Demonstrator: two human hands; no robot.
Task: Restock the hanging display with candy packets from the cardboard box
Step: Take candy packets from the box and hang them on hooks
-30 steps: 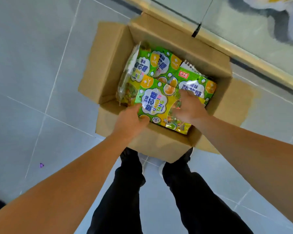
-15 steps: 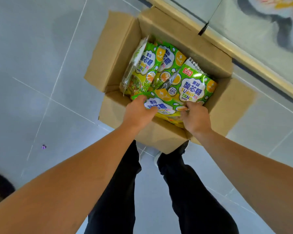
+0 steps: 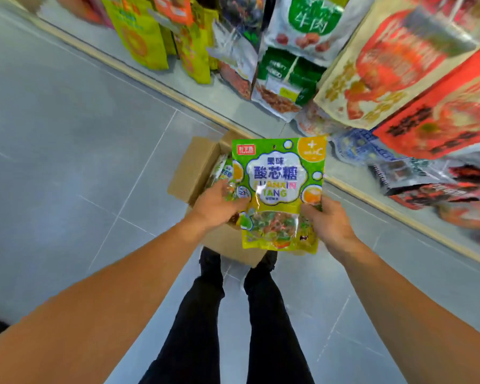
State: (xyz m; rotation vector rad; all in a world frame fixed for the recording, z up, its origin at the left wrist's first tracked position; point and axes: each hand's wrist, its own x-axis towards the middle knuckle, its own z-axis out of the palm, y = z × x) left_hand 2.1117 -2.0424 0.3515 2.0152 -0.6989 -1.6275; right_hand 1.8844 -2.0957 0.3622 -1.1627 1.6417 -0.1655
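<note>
A green and yellow plastic candy packet [image 3: 279, 189] with a clear lower window is held upright, face toward the camera, above the open brown cardboard box [image 3: 194, 167] on the grey tiled floor [image 3: 67, 162]. Its lower left edge is gripped by the left hand [image 3: 219, 205], its lower right edge by the right hand [image 3: 327, 221], fingers curled behind. More green packets [image 3: 223, 170] are seen inside the box. Blurred snack bags [image 3: 294, 51] hang at upper right.
</note>
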